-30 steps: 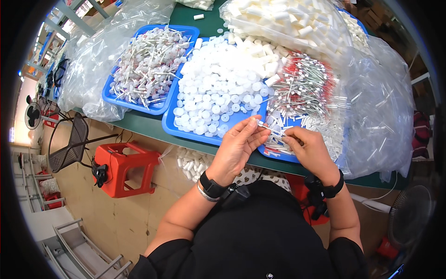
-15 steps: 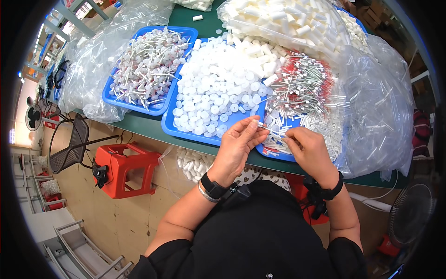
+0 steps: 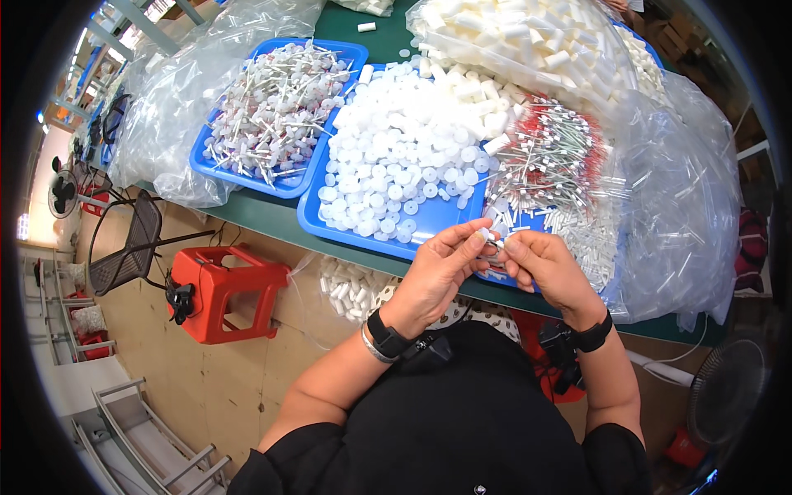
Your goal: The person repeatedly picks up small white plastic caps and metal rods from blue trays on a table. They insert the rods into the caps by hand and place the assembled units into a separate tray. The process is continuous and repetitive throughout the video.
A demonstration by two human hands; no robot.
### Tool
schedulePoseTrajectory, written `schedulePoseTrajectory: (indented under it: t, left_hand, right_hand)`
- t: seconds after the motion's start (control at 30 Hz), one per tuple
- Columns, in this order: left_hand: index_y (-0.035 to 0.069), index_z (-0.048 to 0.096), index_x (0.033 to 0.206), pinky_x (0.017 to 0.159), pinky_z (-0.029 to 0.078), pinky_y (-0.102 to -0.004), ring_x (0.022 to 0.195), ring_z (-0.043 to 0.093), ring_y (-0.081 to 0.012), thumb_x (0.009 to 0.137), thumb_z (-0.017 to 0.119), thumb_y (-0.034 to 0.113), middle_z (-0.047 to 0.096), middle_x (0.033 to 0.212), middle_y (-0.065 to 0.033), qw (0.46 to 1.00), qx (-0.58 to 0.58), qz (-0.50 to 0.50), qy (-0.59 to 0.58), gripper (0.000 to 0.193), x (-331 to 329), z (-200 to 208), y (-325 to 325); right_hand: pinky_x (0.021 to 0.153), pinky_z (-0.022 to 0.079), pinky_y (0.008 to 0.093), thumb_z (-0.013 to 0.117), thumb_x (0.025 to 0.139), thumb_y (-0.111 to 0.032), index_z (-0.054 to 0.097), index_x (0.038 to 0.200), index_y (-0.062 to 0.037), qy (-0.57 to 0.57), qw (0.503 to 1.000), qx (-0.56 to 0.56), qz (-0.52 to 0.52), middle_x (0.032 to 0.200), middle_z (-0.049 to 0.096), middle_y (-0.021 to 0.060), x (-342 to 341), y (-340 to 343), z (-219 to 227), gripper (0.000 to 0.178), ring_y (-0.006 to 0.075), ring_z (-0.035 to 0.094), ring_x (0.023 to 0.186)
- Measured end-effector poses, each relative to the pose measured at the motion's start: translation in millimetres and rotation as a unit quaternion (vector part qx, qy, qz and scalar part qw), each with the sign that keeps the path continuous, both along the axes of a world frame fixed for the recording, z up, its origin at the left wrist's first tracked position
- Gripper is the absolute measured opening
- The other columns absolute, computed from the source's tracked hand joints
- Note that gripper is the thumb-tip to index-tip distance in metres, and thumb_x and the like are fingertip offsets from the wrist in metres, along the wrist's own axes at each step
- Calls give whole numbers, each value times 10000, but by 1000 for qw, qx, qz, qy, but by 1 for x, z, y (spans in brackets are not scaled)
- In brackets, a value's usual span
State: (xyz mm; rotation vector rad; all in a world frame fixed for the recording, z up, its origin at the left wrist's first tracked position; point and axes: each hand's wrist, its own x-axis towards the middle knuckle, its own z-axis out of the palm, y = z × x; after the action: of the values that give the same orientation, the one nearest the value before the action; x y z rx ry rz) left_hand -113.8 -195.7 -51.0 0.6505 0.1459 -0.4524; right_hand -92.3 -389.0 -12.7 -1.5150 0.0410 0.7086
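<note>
Pinching away at the near right corner of the middle tray [image 3: 448, 213]! Gripping a small white part [image 3: 492, 241] with the left hand [image 3: 450, 268], narrowed down to thumb and fingertips, and pinching at it from the other side with the right hand [image 3: 544, 268], every bit as narrow. Can't tell the part's full shape, tucked behind those fingers.

Now to the middle tray itself: heaped high with pale discs [image 3: 396, 165], showing bare blue at the near right, and crowded with white plugs [image 3: 466, 95] toward the far right. Just right of the middle tray, on to red-ended wires [image 3: 557, 153], lying behind short white tubes [image 3: 582, 247]. Farther right of it, to a big clear bag [image 3: 676, 214]. Beyond the middle tray, off its far right side, up to a bulging bag of rolls [image 3: 536, 41].

Swinging left of the middle tray, close beside it: on to the left tray [image 3: 235, 177], piled with disc-bearing stems [image 3: 272, 107]. Then down to the floor, left of the middle tray and nearer, to a red stool [image 3: 206, 301]. Below the middle tray's near edge, to loose white pieces [image 3: 346, 289].
</note>
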Motion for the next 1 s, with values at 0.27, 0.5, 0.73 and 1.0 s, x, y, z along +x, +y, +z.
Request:
schedulePoseTrajectory:
  t: [0.27,0.5,0.73,1.0]
  left_hand:
    - [9,562,1229,717,504,-241,860,616,-100,954,602,165,644,955,-36,999,-16,-3,37,318,1,-8,2]
    - [4,584,1212,672,484,-208,773,587,-73,930,643,158,627,890,-7,999,27,8,41,327,6,-8,5]
    - [9,522,1235,913,482,-294,1042,601,-159,975,566,215,611,1178,-129,967,-28,227,-109,335,113,38,164]
    - [28,680,1032,753,488,-291,857,632,-175,840,706,155,683,926,-68,745,588,-54,-309,232,61,29,76]
  right_hand:
    - [535,449,295,688,835,-37,645,858,0,-484,847,-219,-19,737,633,68,-6,19,-2,61,171,592,592]
    - [590,494,309,703,819,-46,652,939,9,-445,875,-193,0,824,664,116,-4,21,2,141,230,646,686]
    - [698,516,376,649,845,-46,656,987,2,-492,785,-374,-32,896,680,141,11,-46,10,149,305,655,790]
    - [689,500,367,585,730,-3,656,856,-52,-563,675,-455,143,844,623,81,16,-44,-11,153,267,606,799]
